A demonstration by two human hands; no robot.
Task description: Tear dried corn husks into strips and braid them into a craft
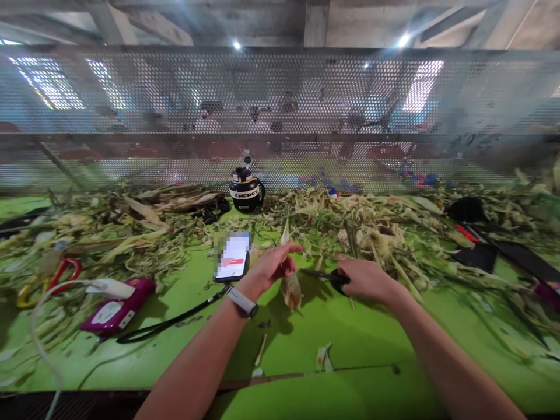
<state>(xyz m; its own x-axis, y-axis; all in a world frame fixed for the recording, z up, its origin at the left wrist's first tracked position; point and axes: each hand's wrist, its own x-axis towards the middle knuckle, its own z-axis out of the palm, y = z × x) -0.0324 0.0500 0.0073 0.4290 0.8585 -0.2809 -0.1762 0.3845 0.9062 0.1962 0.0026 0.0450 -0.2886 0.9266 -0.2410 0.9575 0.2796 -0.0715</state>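
Note:
My left hand (pixel 277 263), with a watch on its wrist, is closed around a pale husk-like bundle (pixel 291 293). The bundle's wider end hangs below my fingers, and a thin pale green tip sticks up above them. In my right hand (pixel 363 280) is a pair of black-handled scissors (pixel 321 275), the blades aimed left at the bundle. A small gap seems to lie between blades and bundle; whether the blades are apart is too blurred to tell. Just left of my left hand lies a phone (pixel 233 256) with a lit screen and a black strap.
Heaps of husk-like leaves and scraps (pixel 371 221) cover the back and sides of the green table (pixel 350 344). A black bottle (pixel 245 191) stands before a perforated metal screen (pixel 280 87). At left are a purple power bank (pixel 118 309) with a white cable and red-and-yellow handles (pixel 65 274).

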